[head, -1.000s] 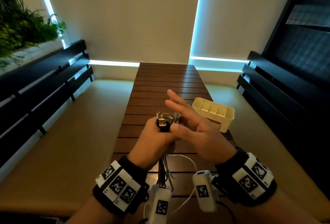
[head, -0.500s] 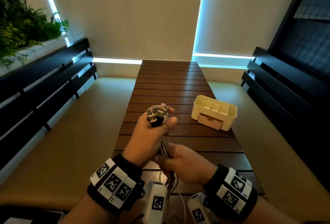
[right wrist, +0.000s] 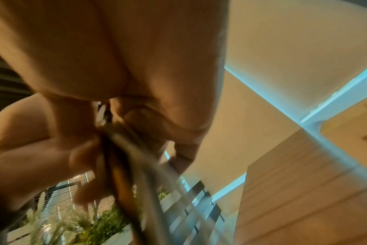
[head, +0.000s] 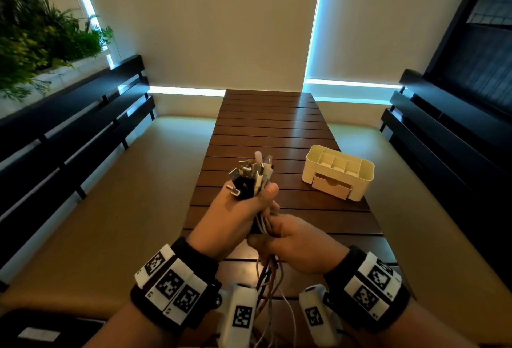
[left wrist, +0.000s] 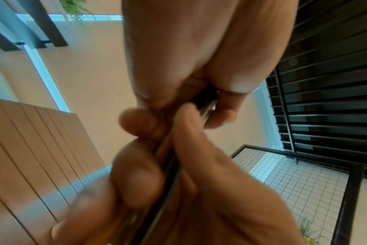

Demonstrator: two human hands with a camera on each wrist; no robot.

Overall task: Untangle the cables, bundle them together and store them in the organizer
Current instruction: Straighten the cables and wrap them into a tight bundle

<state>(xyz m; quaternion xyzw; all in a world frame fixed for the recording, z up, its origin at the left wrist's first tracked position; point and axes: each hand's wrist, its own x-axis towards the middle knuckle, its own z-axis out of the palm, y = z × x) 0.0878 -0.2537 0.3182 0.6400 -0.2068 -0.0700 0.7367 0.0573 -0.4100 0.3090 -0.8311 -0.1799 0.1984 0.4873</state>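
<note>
White, black and brownish cables [head: 256, 178] stand gathered in our left hand [head: 235, 214], whose grip is curled tight round them just under the plugs, so the connector ends fan upward above the thumb. Directly below it, our right hand [head: 297, 242] wraps the same strands, fingers and thumb closed round the hanging lengths; the two hands are touching or very nearly so. In the left wrist view the cords [left wrist: 168, 174] run as a dark band between the fingers of the lower hand, and the right wrist view shows them [right wrist: 124, 167] trailing down in a blur, so we cannot tell whether any knots remain lower down. We judge that we are in the bundling step: the plug ends are collected, the loose tails below still hang free past the wrist cameras. The cream organizer [head: 310, 173] sits on the slatted wooden table [head: 266, 126], well apart to our right, its top compartments open and its small drawer [head: 331, 187] shut. The next move likely calls for the lower grip to draw along the strands and coil the slack into a compact bundle, keeping the upper grip firm so no plug slips out, before we carry it over to the organizer.
</note>
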